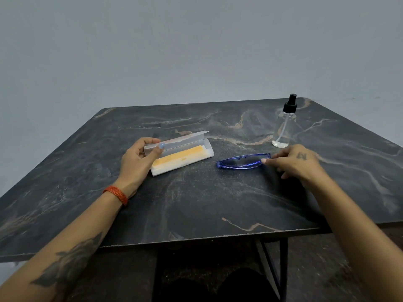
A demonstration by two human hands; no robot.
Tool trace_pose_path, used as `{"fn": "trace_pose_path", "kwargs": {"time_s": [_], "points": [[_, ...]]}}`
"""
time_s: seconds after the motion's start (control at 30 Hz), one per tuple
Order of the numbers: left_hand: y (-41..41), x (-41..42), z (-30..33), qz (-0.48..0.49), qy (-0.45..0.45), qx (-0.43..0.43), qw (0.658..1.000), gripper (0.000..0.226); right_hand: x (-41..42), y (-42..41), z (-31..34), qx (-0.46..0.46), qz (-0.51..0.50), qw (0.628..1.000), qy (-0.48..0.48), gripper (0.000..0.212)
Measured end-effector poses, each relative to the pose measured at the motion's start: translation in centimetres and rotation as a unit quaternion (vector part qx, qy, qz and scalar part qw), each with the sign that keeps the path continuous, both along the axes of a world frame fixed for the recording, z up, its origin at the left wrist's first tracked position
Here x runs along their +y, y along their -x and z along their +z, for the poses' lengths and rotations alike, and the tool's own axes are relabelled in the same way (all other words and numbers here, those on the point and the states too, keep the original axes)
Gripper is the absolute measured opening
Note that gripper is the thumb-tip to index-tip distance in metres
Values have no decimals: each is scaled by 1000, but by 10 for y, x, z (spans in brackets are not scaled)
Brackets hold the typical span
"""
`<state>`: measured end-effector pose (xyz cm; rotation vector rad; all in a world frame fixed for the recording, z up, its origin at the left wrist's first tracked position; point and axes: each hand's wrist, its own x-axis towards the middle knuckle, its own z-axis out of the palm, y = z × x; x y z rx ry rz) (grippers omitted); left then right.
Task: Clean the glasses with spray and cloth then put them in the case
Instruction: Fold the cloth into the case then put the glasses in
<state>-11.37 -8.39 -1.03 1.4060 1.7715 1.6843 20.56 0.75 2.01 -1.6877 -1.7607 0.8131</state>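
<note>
Folded blue glasses (242, 161) lie on the dark marble table (196, 203), right of centre. My right hand (294, 161) touches their right end with its fingertips. A translucent white case (185, 159) lies open to the left, with a yellow cloth (174, 156) inside it. My left hand (139, 158) grips the left end of the case's raised lid between thumb and fingers. A clear spray bottle (284, 125) with a black nozzle stands upright at the back right, beyond my right hand.
The table's near edge (207, 238) runs across the lower view, with black metal legs (283, 269) under it. A plain grey wall stands behind the table. An orange bangle (116, 194) sits on my left wrist.
</note>
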Motion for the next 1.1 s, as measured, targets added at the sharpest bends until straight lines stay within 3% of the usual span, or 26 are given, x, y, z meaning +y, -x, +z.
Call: {"fn": "trace_pose_path", "kwargs": {"time_s": [0.33, 0.57, 0.73, 0.87, 1.1], "points": [[3, 2, -3, -3, -4, -6, 1000, 15, 17, 14, -6, 135, -4, 990, 39, 16], [7, 4, -5, 3, -11, -12, 1000, 9, 17, 25, 5, 310, 45, 948, 52, 10], [6, 5, -4, 7, -21, 2, 1000, 6, 20, 41, 16, 374, 58, 925, -3, 25], [7, 7, -5, 26, -32, 8, 999, 5, 20, 58, 32, 379, 125, 913, -82, 11], [3, 8, -2, 78, -57, 6, 995, 10, 15, 103, 60, 353, 249, 877, -210, 15]]}}
